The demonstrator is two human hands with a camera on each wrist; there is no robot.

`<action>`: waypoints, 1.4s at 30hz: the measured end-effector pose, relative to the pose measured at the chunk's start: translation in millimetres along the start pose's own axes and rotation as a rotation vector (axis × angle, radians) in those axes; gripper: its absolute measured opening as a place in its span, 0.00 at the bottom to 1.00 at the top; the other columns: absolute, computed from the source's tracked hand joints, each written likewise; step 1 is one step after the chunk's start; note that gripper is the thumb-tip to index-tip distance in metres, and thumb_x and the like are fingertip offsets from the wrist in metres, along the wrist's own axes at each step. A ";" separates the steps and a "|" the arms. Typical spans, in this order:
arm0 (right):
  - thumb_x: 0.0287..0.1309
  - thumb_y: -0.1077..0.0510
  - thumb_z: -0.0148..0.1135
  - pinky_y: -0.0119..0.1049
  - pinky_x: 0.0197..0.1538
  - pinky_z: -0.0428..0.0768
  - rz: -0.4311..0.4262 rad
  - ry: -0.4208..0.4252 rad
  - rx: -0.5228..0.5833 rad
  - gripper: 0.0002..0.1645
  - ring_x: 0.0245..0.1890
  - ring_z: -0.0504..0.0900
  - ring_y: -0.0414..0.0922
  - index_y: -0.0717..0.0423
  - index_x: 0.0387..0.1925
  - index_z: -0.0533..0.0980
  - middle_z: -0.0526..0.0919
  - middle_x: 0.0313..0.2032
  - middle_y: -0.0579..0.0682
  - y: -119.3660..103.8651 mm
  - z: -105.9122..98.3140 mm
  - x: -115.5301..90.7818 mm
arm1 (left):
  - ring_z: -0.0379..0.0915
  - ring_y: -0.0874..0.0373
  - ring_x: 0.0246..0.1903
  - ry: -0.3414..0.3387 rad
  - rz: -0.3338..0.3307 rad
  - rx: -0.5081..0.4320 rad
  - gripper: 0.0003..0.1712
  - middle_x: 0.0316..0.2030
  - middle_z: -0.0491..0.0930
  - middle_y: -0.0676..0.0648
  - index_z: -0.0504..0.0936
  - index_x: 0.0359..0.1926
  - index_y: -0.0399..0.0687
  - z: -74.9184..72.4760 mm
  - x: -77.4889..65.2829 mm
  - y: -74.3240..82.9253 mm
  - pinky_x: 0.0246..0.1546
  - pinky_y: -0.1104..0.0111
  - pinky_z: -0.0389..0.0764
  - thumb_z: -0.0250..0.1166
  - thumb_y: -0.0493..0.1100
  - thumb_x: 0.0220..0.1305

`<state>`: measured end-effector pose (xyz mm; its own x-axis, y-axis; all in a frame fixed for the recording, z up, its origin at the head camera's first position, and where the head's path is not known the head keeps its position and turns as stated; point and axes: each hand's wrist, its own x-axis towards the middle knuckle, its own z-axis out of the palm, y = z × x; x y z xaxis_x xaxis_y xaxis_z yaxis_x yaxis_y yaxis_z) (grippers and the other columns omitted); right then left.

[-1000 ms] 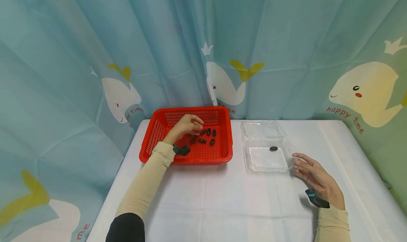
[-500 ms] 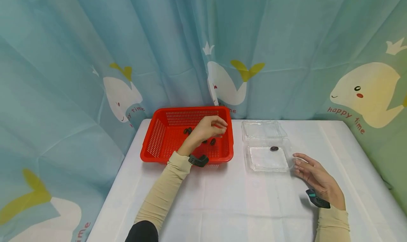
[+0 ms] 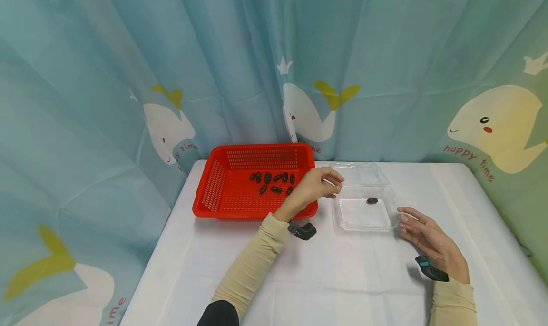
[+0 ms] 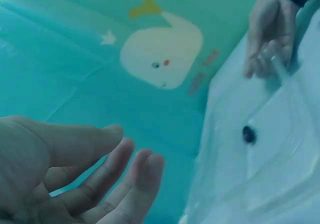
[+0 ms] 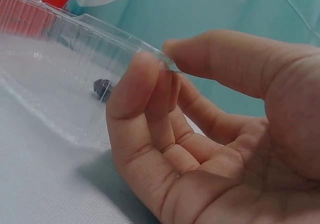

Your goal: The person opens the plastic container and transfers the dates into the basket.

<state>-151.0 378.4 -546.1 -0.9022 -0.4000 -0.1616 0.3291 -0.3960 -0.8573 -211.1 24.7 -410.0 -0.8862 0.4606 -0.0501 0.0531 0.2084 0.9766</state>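
Note:
My left hand [image 3: 318,187] hangs over the left side of the open clear plastic clamshell box [image 3: 364,231]. In the left wrist view its thumb and fingertips [image 4: 116,134] are bent toward each other; whether something small is hidden between them I cannot tell. My right hand [image 3: 432,238] pinches the box's right rim between thumb and fingers, clear in the right wrist view. A single dark oval piece, looking like a date [image 3: 372,201], lies inside the box. Several similar dates [image 3: 276,189] lie in the red plastic basket [image 3: 233,214] to the left.
Flipped back behind the box is its clear lid [image 3: 364,173]. A white cloth covers the table [image 3: 325,278]. A blue-green curtain [image 3: 239,78] with whale prints hangs along the table's back and sides.
My left hand has moved right, from inside the basket over its right rim to the box's left side. My right hand has stayed at the box's rim.

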 end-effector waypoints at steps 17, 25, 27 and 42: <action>0.79 0.69 0.43 0.33 0.45 0.87 0.011 0.004 0.044 0.22 0.38 0.84 0.39 0.47 0.57 0.79 0.84 0.41 0.44 0.4 2.3 -1.0 | 0.86 0.57 0.34 0.226 -0.021 -0.243 0.14 0.42 0.87 0.38 0.86 0.51 0.32 80.2 35.2 -30.8 0.37 0.66 0.90 0.68 0.26 0.64; 0.80 0.69 0.42 0.33 0.44 0.87 -0.007 0.004 0.045 0.22 0.38 0.84 0.39 0.47 0.56 0.79 0.84 0.40 0.43 0.8 2.4 -0.6 | 0.87 0.37 0.47 0.241 -0.086 -0.292 0.18 0.47 0.86 0.33 0.83 0.54 0.29 99.0 43.1 -41.0 0.45 0.58 0.90 0.68 0.26 0.63; 0.80 0.69 0.42 0.33 0.44 0.87 -0.006 0.007 0.043 0.22 0.37 0.84 0.39 0.47 0.56 0.78 0.84 0.40 0.43 1.9 2.4 -1.0 | 0.87 0.38 0.47 0.237 -0.116 -0.263 0.20 0.49 0.85 0.32 0.82 0.57 0.28 101.9 43.9 -43.7 0.48 0.56 0.90 0.68 0.27 0.64; 0.80 0.69 0.42 0.33 0.45 0.87 -0.004 0.003 0.024 0.22 0.38 0.85 0.38 0.46 0.57 0.77 0.85 0.40 0.42 3.4 1.1 -2.8 | 0.85 0.51 0.40 0.278 -0.297 -0.231 0.18 0.42 0.87 0.40 0.84 0.54 0.28 120.9 56.7 -54.5 0.50 0.52 0.89 0.69 0.27 0.62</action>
<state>-147.1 377.2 -548.0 -0.9042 -0.3959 -0.1601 0.3323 -0.4169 -0.8460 -208.6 143.8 -491.4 -0.9390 0.1548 -0.3070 -0.2972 0.0836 0.9512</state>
